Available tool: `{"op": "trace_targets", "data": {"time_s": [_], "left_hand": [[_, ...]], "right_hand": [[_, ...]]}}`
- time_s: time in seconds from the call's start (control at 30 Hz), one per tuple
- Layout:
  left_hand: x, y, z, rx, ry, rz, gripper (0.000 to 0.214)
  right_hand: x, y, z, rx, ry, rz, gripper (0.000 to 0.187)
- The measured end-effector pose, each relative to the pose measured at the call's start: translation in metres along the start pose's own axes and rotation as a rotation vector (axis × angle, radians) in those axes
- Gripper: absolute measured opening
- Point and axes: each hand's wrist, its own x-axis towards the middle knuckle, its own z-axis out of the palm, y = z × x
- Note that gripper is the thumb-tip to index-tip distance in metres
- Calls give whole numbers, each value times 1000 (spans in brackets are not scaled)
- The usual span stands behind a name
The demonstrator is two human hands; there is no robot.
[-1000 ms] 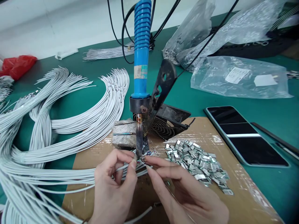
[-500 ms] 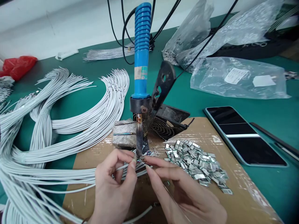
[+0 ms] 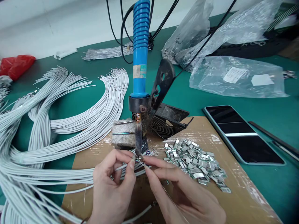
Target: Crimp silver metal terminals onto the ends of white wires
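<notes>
The table bears white cables. The iron stands tip-down. The left hand has fingers pinched on a cable just beside the tip; the right hand pinches apparently a fine wire, the joint being obscured. Steady contact is advised, skin clear of the barrel.

Cannot make out tiny workpiece at 6 o'clock, partly hidden by fingertips of left hand and right hand. Cannot judge contact with iron tip. See blue handle cut off at 12 o'clock, white cables at 9.
</notes>
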Motion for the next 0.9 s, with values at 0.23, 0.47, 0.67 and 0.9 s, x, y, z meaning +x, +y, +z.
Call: {"op": "trace_targets", "data": {"time_s": [0.23, 0.47, 0.67, 0.9], "left_hand": [[0, 3, 1, 7, -4, -42, 16], [-4, -1, 0, -2, -28, -53, 16], [-11, -14, -6, 25, -35, -36, 17], [-25, -33, -14, -32, -88, -65, 18]], "right_hand": [[-1, 1, -1, 4, -2, 37, 20], [-7, 0, -1, 37, 31, 156, 16], [3, 30, -57, 175, 134, 261, 26], [-8, 69, -111, 177, 56, 380, 50]]}}
